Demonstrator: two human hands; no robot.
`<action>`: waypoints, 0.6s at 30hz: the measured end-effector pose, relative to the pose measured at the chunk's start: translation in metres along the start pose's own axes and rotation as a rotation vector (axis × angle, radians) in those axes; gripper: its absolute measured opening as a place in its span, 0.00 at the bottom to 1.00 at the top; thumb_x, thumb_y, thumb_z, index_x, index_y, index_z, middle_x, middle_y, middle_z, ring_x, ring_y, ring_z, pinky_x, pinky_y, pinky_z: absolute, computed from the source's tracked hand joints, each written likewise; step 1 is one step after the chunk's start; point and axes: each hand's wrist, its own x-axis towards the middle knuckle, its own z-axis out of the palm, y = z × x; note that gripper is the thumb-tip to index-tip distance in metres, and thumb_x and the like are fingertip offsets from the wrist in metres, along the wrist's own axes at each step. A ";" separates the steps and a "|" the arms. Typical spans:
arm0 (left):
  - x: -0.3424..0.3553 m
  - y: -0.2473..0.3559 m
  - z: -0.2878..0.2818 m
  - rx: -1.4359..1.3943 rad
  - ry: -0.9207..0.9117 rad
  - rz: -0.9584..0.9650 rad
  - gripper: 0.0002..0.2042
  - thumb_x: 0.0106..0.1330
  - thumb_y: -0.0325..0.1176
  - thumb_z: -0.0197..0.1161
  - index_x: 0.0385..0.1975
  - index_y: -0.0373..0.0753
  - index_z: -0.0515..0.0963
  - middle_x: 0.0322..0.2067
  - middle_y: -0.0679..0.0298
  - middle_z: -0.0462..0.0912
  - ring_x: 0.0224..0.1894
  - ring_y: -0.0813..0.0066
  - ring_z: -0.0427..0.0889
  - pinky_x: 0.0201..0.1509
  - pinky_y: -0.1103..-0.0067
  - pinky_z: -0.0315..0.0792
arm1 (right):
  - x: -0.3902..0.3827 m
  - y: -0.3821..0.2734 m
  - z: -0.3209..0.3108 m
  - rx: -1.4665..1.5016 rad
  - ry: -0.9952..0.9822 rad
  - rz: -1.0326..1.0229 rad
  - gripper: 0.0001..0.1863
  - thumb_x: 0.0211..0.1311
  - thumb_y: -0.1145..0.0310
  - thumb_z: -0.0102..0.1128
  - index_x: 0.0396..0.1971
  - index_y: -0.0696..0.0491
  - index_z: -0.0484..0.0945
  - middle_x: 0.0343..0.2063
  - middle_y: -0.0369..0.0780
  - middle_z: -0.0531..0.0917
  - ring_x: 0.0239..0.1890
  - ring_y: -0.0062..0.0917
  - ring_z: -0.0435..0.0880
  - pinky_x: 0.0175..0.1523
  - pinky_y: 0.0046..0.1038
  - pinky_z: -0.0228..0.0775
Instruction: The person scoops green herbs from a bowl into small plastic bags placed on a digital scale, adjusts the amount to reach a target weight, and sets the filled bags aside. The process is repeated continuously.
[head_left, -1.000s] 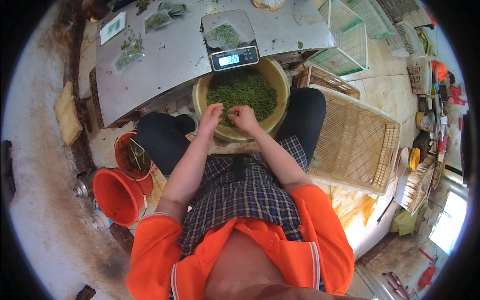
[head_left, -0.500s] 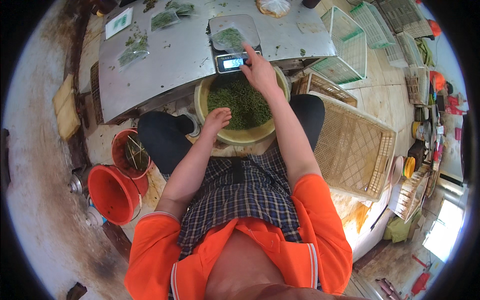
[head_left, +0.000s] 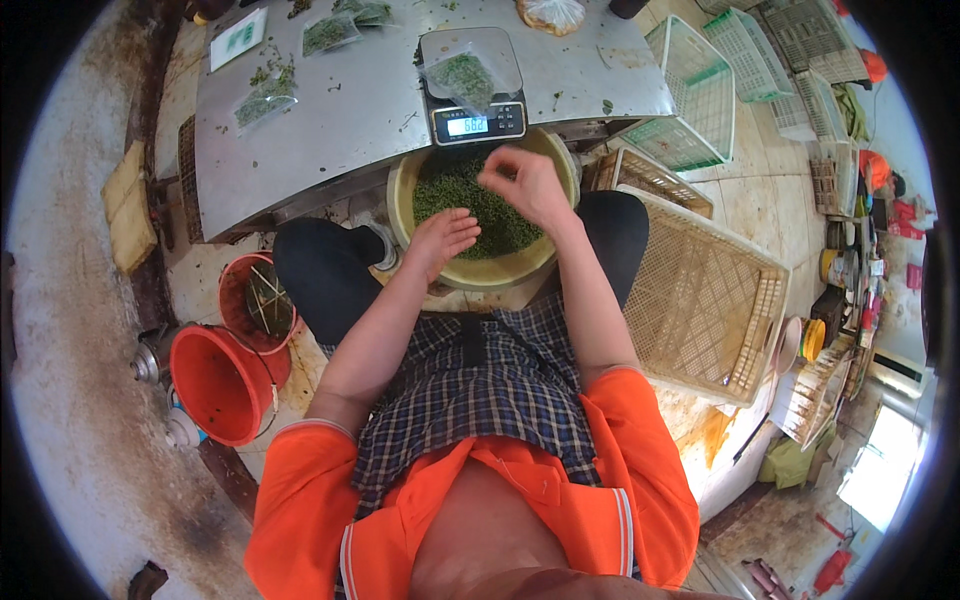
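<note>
Weighing step, mid-portion. You sit at the near edge of a low metal table [head_left: 330, 110], a yellow basin [head_left: 470, 272] of loose green leaves [head_left: 470, 200] between your knees, tucked under the table's near edge.

Your right hand [head_left: 525, 182] hovers over the far side of the basin, just near of the digital scale [head_left: 478, 90]. Fingers bunched narrow, tips together; whether a pinch of leaf sits between them, you cannot tell from here. Your left hand [head_left: 443, 238] rests at the basin's near-left rim, fingers loosely spread, palm down, holding nothing that shows.

On the scale pan lies a clear bag [head_left: 462, 75] partly filled with green leaf. The display is lit. So the portion looks in progress, being trimmed to weight, not yet sealed or set aside.

Filled bags [head_left: 300, 50] lie on the far-left part of the table, well apart from the scale, with scattered leaf bits around them.

Next move, as a judgement: a small pinch, carried up over the basin rim and the scale's near edge to the bag mouth, without pressing on the pan. Keep the left hand off the scale. Watch the readout settle before adding more.

Left of you on the floor: two red buckets [head_left: 225, 380]. Right: a tan slatted crate [head_left: 700, 300]; green mesh baskets [head_left: 700, 100] farther off.
</note>
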 end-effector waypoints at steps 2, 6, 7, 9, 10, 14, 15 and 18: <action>-0.001 0.008 0.010 -0.249 -0.063 -0.035 0.19 0.73 0.39 0.47 0.56 0.32 0.66 0.56 0.51 0.69 0.55 0.60 0.74 0.59 0.72 0.72 | -0.009 0.005 0.007 -0.112 0.056 -0.112 0.06 0.52 0.69 0.64 0.29 0.54 0.80 0.29 0.45 0.83 0.33 0.38 0.82 0.39 0.32 0.73; 0.014 0.000 -0.001 -0.185 -0.056 0.105 0.20 0.73 0.39 0.48 0.58 0.32 0.65 0.58 0.52 0.66 0.58 0.57 0.72 0.60 0.69 0.70 | -0.001 0.017 0.011 -0.030 0.248 0.046 0.07 0.52 0.68 0.64 0.31 0.53 0.82 0.32 0.44 0.83 0.35 0.37 0.82 0.40 0.31 0.73; 0.015 -0.001 -0.003 -0.150 -0.030 0.119 0.20 0.73 0.39 0.48 0.58 0.32 0.65 0.58 0.53 0.66 0.58 0.57 0.72 0.60 0.69 0.70 | 0.005 0.022 0.012 0.007 0.348 0.081 0.08 0.52 0.68 0.64 0.32 0.53 0.83 0.32 0.44 0.82 0.35 0.37 0.82 0.40 0.32 0.73; 0.012 -0.001 0.001 -0.067 0.044 0.102 0.19 0.72 0.38 0.49 0.57 0.33 0.66 0.58 0.54 0.67 0.58 0.58 0.72 0.60 0.69 0.70 | 0.022 0.023 0.012 -0.147 0.488 0.023 0.09 0.52 0.66 0.65 0.34 0.51 0.83 0.28 0.41 0.81 0.32 0.36 0.81 0.36 0.33 0.72; 0.007 0.000 0.006 -0.018 0.090 0.073 0.19 0.72 0.38 0.49 0.57 0.33 0.67 0.58 0.55 0.67 0.58 0.59 0.72 0.60 0.69 0.70 | 0.030 0.023 0.015 -0.212 0.553 -0.004 0.09 0.52 0.66 0.65 0.34 0.51 0.83 0.27 0.41 0.80 0.31 0.36 0.81 0.35 0.34 0.72; 0.001 -0.005 0.011 0.087 0.129 0.061 0.18 0.72 0.36 0.50 0.56 0.34 0.68 0.58 0.58 0.68 0.58 0.61 0.72 0.58 0.70 0.71 | 0.064 0.022 0.027 -0.494 0.577 -0.007 0.08 0.54 0.62 0.64 0.31 0.48 0.84 0.23 0.38 0.79 0.25 0.34 0.80 0.32 0.34 0.71; 0.001 -0.006 0.009 0.090 0.122 0.068 0.18 0.72 0.37 0.50 0.56 0.34 0.68 0.58 0.58 0.69 0.57 0.61 0.73 0.57 0.70 0.71 | 0.069 0.022 0.029 -0.564 0.538 0.007 0.08 0.54 0.62 0.63 0.31 0.48 0.84 0.23 0.38 0.79 0.25 0.34 0.80 0.31 0.34 0.71; 0.002 -0.008 0.003 0.097 0.109 0.089 0.18 0.72 0.37 0.50 0.56 0.34 0.68 0.57 0.58 0.70 0.57 0.63 0.73 0.57 0.71 0.71 | 0.069 0.016 0.026 -0.460 0.621 0.019 0.07 0.53 0.62 0.63 0.30 0.47 0.84 0.24 0.38 0.80 0.26 0.36 0.80 0.31 0.35 0.71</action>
